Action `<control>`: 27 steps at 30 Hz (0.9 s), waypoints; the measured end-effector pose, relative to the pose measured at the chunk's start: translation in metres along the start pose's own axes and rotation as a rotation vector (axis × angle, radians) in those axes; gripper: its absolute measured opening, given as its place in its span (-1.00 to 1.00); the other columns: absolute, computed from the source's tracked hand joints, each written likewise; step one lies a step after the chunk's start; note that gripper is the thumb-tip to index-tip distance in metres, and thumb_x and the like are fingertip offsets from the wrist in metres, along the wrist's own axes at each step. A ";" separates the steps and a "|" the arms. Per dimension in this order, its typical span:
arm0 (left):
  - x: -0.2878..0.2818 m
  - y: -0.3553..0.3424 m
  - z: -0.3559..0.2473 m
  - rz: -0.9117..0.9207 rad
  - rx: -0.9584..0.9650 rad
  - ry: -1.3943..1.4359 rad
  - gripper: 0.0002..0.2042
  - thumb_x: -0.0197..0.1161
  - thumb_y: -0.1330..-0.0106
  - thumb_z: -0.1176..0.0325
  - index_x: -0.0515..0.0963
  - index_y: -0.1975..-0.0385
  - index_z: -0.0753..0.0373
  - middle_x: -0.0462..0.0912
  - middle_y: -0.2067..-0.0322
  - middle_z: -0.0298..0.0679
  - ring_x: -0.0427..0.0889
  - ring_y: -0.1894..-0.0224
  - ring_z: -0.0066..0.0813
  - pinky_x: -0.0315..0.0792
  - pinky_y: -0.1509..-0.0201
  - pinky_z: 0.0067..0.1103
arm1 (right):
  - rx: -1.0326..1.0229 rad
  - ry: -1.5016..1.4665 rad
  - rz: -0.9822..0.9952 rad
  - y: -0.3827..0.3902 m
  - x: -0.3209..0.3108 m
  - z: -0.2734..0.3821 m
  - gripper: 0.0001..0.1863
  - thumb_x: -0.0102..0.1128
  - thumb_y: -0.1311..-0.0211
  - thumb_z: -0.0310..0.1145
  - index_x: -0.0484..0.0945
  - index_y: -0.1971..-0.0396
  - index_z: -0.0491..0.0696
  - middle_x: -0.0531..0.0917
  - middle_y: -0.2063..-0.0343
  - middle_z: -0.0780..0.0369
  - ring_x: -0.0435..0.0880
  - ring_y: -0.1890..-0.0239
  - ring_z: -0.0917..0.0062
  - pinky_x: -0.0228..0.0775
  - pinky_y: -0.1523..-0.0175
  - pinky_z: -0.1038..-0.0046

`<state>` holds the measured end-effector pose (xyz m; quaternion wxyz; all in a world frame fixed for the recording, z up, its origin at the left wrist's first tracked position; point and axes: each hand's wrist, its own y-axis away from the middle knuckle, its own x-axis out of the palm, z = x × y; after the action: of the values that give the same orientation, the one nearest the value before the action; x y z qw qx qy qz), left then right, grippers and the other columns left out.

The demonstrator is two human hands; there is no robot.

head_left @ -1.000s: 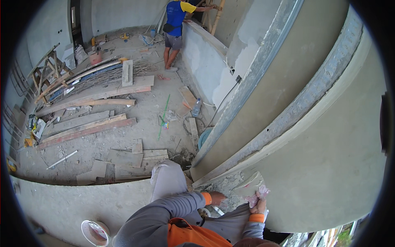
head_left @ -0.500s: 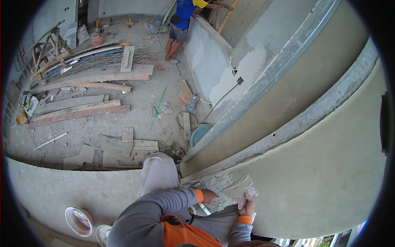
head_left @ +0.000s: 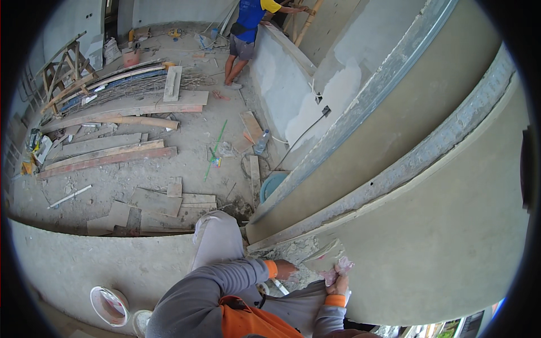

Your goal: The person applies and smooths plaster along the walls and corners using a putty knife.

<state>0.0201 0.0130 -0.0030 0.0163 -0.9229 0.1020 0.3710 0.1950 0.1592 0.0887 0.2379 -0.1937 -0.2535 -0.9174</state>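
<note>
We think the soft pink wrap could slip or tear, because it looks thin and crumpled and only 1 hand has it. Our right hand has its fingers closed around this wrap, so the wrap sits in the fingers and sticks out past them at the top.

The pale flat piece could slide or tip if we bump it, since it lies at a slant over the rough grey patch, and bumpy stuff may not hold it well. Crumbs from that patch could also get on the wrap or scratch our bare skin. The smooth grey wall is close by on the right, so a careless push could mark it.

The flat piece lies just past our right hand, a bit to its left. We cannot tell if the fingers touch it. Our left hand is down at the near edge of the rough patch, left of the flat piece and apart from the wrap. Its fingers are too hard to see, so we cannot tell if it is open or holding something. A white strip is just below it.
</note>
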 end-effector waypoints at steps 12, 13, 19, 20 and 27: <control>0.020 -0.011 0.020 -0.022 0.006 0.053 -0.40 0.06 -0.20 -0.18 0.46 0.09 0.32 0.57 0.20 0.07 0.54 0.13 0.07 0.41 0.04 -0.24 | 0.011 0.004 -0.047 0.004 0.012 0.002 -0.62 -0.02 -0.11 -0.54 0.38 0.01 -0.17 0.57 0.13 0.15 0.60 0.12 0.30 0.50 0.00 0.26; 0.021 -0.012 0.019 -0.024 0.008 0.054 -0.42 0.07 -0.21 -0.15 0.46 0.11 0.32 0.58 0.21 0.07 0.54 0.14 0.07 0.42 0.05 -0.24 | 0.009 0.003 -0.046 0.003 0.010 0.001 -0.62 -0.02 -0.11 -0.54 0.38 0.01 -0.17 0.57 0.13 0.15 0.60 0.12 0.30 0.50 0.00 0.26; 0.023 -0.011 0.021 -0.027 0.024 0.059 -0.51 0.09 -0.23 -0.05 0.47 0.15 0.32 0.58 0.26 0.08 0.55 0.17 0.08 0.41 0.07 -0.24 | 0.007 0.001 -0.064 0.006 0.013 0.002 -0.63 -0.01 -0.11 -0.53 0.39 0.02 -0.17 0.58 0.14 0.15 0.60 0.13 0.30 0.50 0.01 0.25; 0.022 -0.009 0.020 -0.029 0.033 0.061 -0.53 0.09 -0.23 -0.03 0.47 0.16 0.32 0.59 0.27 0.07 0.55 0.18 0.08 0.41 0.08 -0.23 | 0.015 -0.003 -0.053 0.006 0.014 0.002 -0.63 0.00 -0.11 -0.53 0.39 0.02 -0.17 0.58 0.14 0.15 0.60 0.13 0.31 0.50 0.01 0.26; 0.020 -0.006 0.019 -0.070 0.044 0.043 -0.52 0.08 -0.24 -0.06 0.46 0.19 0.32 0.58 0.28 0.07 0.54 0.21 0.08 0.40 0.11 -0.21 | 0.001 -0.001 -0.077 0.002 0.010 0.000 -0.65 0.00 -0.11 -0.53 0.40 0.05 -0.16 0.58 0.20 0.18 0.61 0.18 0.32 0.51 0.08 0.27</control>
<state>0.0226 0.0177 -0.0314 0.0475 -0.9331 0.0781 0.3478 0.1880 0.1545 0.0944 0.2022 -0.1842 -0.2616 -0.9256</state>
